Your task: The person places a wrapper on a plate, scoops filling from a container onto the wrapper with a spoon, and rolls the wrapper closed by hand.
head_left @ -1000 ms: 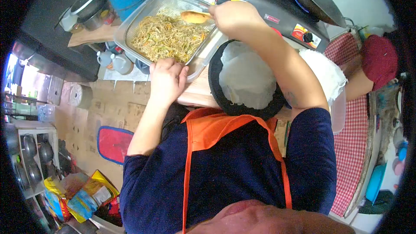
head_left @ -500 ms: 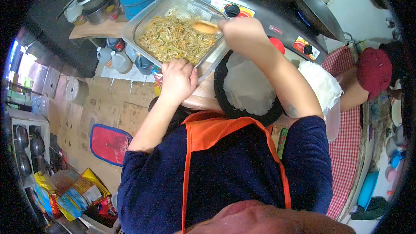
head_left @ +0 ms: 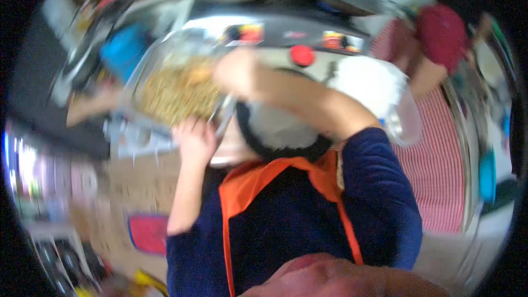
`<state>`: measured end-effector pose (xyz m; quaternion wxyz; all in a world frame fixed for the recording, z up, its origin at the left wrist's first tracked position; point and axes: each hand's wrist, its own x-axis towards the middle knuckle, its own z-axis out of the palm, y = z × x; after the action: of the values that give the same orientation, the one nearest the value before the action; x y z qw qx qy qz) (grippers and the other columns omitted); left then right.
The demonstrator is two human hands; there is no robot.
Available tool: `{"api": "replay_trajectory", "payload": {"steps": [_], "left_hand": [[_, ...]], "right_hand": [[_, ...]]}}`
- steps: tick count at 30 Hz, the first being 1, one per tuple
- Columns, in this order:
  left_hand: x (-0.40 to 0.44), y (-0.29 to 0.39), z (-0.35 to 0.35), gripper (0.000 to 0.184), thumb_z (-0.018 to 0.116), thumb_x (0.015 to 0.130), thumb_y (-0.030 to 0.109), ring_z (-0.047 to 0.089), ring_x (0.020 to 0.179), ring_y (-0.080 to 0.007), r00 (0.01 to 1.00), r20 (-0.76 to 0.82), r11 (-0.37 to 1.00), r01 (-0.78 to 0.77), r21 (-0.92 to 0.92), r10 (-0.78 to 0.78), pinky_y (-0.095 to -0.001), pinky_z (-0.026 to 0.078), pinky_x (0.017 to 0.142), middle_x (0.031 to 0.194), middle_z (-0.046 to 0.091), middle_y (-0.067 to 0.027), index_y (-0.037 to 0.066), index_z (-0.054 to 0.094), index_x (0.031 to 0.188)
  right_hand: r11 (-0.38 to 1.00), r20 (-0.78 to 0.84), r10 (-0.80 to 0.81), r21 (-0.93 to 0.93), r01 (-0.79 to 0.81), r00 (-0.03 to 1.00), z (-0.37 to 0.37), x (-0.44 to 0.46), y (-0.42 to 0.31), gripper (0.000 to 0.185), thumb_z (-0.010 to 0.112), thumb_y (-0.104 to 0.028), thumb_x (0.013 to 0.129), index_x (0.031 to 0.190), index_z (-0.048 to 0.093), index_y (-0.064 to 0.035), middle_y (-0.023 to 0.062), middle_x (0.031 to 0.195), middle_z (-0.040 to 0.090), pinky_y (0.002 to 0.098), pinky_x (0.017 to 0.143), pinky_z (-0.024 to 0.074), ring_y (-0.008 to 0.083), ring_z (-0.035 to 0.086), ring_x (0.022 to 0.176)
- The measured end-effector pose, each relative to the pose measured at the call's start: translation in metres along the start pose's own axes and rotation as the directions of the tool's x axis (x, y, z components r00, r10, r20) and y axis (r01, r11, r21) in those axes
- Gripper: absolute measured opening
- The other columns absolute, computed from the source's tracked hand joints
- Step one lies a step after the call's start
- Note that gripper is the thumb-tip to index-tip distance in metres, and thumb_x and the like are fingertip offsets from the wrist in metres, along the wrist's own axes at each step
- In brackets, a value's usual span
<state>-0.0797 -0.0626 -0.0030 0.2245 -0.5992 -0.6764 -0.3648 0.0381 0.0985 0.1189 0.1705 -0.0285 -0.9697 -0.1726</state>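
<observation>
The view is smeared by motion. A clear plastic container with shredded vegetable filling lies at the upper left. My left hand has its fingers curled over the container's near edge. My right hand is closed around the handle of a wooden spoon, whose bowl is at the filling. Below my right forearm sits a dark round pan or tray bearing thin white wrapper sheets, partly hidden by the arm.
A stove with pans stands behind. A red lid and a white pile in a plastic tub are on the right. Another person's maroon clothing shows beyond, above a red checked cloth. A blue container stands left.
The whole view has shifted, so the container, pan and both hands appear further left and a little lower. Both hands keep their holds, and the spoon stays at the filling.
</observation>
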Motion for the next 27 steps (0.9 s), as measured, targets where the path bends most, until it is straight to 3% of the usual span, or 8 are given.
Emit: {"api": "replay_trajectory", "payload": {"steps": [1,3,7,12,15,22,26,27], "left_hand": [[-0.003,-0.007,0.006,0.008,0.061,0.073,0.013,0.055,0.077,-0.0314,0.999,-0.020,0.998,-0.031,-0.056,0.030,-0.0461,0.040,0.069,0.082,0.060,-0.0127,0.005,0.060,0.073],[-0.010,-0.008,0.007,0.008,0.060,0.074,0.011,0.054,0.081,-0.0348,0.997,0.071,0.999,-0.021,0.030,0.019,-0.0480,0.039,0.071,0.086,0.059,-0.0164,0.004,0.059,0.071],[-0.004,-0.006,0.008,0.018,0.055,0.079,0.016,0.052,0.082,-0.0352,0.993,0.008,0.993,-0.114,0.025,0.114,-0.0475,0.037,0.073,0.084,0.057,-0.0163,0.002,0.058,0.070],[-0.002,-0.001,0.004,0.019,0.052,0.082,0.016,0.050,0.078,-0.0338,0.990,0.002,0.989,-0.139,0.051,0.139,-0.0458,0.035,0.073,0.078,0.053,-0.0155,0.001,0.059,0.072],[-0.004,-0.001,0.004,0.020,0.052,0.083,0.016,0.049,0.077,-0.0337,0.993,-0.002,0.992,-0.120,0.025,0.120,-0.0457,0.034,0.072,0.078,0.053,-0.0153,0.001,0.058,0.071],[-0.003,-0.002,0.003,0.021,0.052,0.082,0.016,0.050,0.076,-0.0342,0.993,0.053,0.994,-0.107,0.035,0.105,-0.0460,0.035,0.071,0.076,0.053,-0.0161,0.001,0.056,0.068],[-0.010,-0.012,0.013,0.016,0.057,0.079,0.016,0.051,0.075,-0.0343,0.994,0.010,0.993,-0.108,0.050,0.107,-0.0467,0.036,0.071,0.078,0.056,-0.0162,0.003,0.057,0.068],[-0.013,-0.018,0.017,0.015,0.059,0.077,0.015,0.052,0.075,-0.0342,0.995,-0.006,0.994,-0.097,0.056,0.098,-0.0468,0.037,0.070,0.079,0.056,-0.0162,0.004,0.057,0.068]], "right_hand": [[0.994,0.197,0.055,0.087,-0.073,0.979,-0.005,0.009,-0.013,0.018,0.054,-0.017,0.080,0.068,0.063,-0.0067,0.0132,0.059,0.062,0.0425,0.048,0.0497,0.0288,0.063,0.056],[0.985,0.096,0.129,0.105,-0.139,0.987,0.041,0.009,-0.032,0.021,0.051,-0.021,0.083,0.082,0.065,-0.0050,0.0131,0.063,0.063,0.0435,0.049,0.0503,0.0286,0.064,0.059],[0.975,0.413,0.220,-0.123,-0.185,0.884,0.058,0.022,-0.011,0.016,0.056,-0.021,0.079,0.085,0.065,-0.0082,0.0064,0.072,0.067,0.0443,0.057,0.0435,0.0218,0.065,0.065],[0.948,0.275,0.286,-0.221,-0.229,0.918,0.049,0.022,0.029,0.016,0.057,-0.024,0.079,0.084,0.065,-0.0115,0.0046,0.081,0.068,0.0403,0.065,0.0395,0.0208,0.063,0.077],[0.900,-0.002,0.364,-0.259,-0.352,0.931,0.044,0.027,0.046,0.016,0.056,-0.023,0.079,0.086,0.066,-0.0122,0.0042,0.087,0.065,0.0392,0.073,0.0386,0.0206,0.061,0.084],[0.910,0.215,0.410,-0.162,-0.382,0.886,0.080,0.031,0.040,0.018,0.057,-0.022,0.078,0.089,0.068,-0.0130,0.0044,0.092,0.068,0.0401,0.073,0.0404,0.0202,0.064,0.085],[0.934,0.274,0.347,-0.186,-0.305,0.897,0.043,0.031,0.041,0.009,0.062,-0.019,0.070,0.075,0.069,-0.0170,0.0033,0.077,0.068,0.0420,0.062,0.0441,0.0212,0.065,0.074],[0.943,0.092,0.305,-0.172,-0.286,0.948,0.060,0.033,0.053,0.004,0.064,-0.019,0.066,0.064,0.066,-0.0161,0.0041,0.068,0.066,0.0427,0.057,0.0467,0.0228,0.065,0.068]]}}
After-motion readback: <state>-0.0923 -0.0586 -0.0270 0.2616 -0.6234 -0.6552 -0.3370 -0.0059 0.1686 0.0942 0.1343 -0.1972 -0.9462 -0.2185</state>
